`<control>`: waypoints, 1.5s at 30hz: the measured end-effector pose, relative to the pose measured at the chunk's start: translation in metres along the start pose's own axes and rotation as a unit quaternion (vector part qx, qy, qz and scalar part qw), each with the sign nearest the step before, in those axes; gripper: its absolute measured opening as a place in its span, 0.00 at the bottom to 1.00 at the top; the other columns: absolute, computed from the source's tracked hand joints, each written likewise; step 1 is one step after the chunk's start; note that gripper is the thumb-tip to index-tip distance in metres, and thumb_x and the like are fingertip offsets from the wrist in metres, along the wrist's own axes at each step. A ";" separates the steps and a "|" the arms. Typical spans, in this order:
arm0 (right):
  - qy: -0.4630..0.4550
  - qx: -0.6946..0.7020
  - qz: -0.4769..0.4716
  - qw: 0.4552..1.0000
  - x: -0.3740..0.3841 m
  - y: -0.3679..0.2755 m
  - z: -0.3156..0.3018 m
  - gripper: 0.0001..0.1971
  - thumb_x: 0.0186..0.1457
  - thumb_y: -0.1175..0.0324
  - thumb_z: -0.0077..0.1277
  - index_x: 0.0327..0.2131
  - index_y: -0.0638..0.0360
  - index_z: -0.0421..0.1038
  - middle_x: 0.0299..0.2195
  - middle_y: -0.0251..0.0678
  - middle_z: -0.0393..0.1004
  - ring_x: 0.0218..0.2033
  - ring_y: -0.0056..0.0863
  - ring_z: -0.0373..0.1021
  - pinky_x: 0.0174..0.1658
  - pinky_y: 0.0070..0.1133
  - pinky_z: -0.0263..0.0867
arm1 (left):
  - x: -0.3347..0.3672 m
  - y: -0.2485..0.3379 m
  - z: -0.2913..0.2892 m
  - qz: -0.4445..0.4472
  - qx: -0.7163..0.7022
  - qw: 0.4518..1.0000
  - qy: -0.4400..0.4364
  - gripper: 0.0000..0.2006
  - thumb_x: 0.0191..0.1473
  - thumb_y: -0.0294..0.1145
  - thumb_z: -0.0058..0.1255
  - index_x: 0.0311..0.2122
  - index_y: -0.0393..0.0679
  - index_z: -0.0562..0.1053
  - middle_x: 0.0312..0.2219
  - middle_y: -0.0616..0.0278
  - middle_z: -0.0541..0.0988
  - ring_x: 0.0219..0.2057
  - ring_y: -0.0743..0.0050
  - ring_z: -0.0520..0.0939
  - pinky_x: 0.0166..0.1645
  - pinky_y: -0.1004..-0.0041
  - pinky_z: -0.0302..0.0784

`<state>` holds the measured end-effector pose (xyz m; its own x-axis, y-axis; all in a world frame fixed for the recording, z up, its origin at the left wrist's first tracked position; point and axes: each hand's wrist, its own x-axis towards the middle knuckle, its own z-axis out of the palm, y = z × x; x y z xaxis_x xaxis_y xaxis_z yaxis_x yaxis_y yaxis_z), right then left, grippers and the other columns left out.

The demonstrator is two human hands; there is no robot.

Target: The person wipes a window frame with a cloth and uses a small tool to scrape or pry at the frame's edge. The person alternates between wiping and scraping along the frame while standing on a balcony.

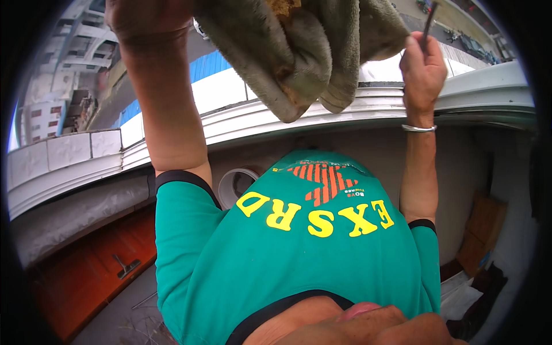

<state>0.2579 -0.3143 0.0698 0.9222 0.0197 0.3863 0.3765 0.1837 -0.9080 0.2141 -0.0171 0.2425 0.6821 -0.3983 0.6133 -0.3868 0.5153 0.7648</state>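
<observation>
A thick, fuzzy grey-green cloth with brown stains hangs in folds at the top of the view, above a white window ledge. My left hand is raised at the upper left beside the cloth; the frame edge cuts it off and its fingers do not show. On the other side, my right hand is closed around a thin dark rod that sticks up from the fist. One corner of the cloth reaches the thumb of that hand; whether it is pinched there I cannot tell. A silvery bangle circles the right wrist.
White ledge rails curve across in front of my body, with white tiles and a street far below outside. Behind the ledge are a round white pipe or bucket, a reddish-brown panel with a squeegee-like tool, and cardboard.
</observation>
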 end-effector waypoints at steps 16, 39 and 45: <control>0.067 -0.357 -0.065 0.929 0.011 -0.056 -0.018 0.10 0.65 0.70 0.48 0.48 0.62 0.69 0.35 0.30 0.80 0.23 0.11 0.65 0.28 0.13 0.63 | -0.123 -0.085 -0.010 -0.319 0.161 0.932 0.058 0.19 0.65 0.42 0.51 0.43 0.31 0.78 0.38 0.59 0.82 0.38 0.79 0.80 0.45 0.75 0.77; 0.010 -0.205 -0.121 0.971 0.003 -0.047 -0.018 0.10 0.56 0.88 0.44 0.37 0.62 0.64 0.39 0.36 0.79 0.36 0.20 0.74 0.42 0.19 0.72 | -0.087 -0.109 0.010 -0.088 0.721 0.680 0.104 0.20 0.40 0.17 0.59 0.42 0.43 0.76 0.41 0.56 0.75 0.39 0.57 0.79 0.42 0.64 0.77; -0.124 -0.527 -0.141 0.829 -0.053 -0.063 -0.064 0.24 0.45 0.88 0.42 0.48 0.64 0.72 0.43 0.48 0.76 0.46 0.48 0.74 0.51 0.33 0.69 | -0.140 -0.140 0.031 -0.231 0.528 0.813 -0.084 0.15 0.40 0.17 0.54 0.38 0.40 0.73 0.45 0.57 0.74 0.42 0.51 0.79 0.45 0.61 0.76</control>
<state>0.1909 -0.3900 0.0965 0.7867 0.3482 0.5098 0.5634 -0.7426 -0.3622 0.1539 -0.0575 0.0556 0.8453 -0.5088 0.1629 -0.4918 -0.6218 0.6095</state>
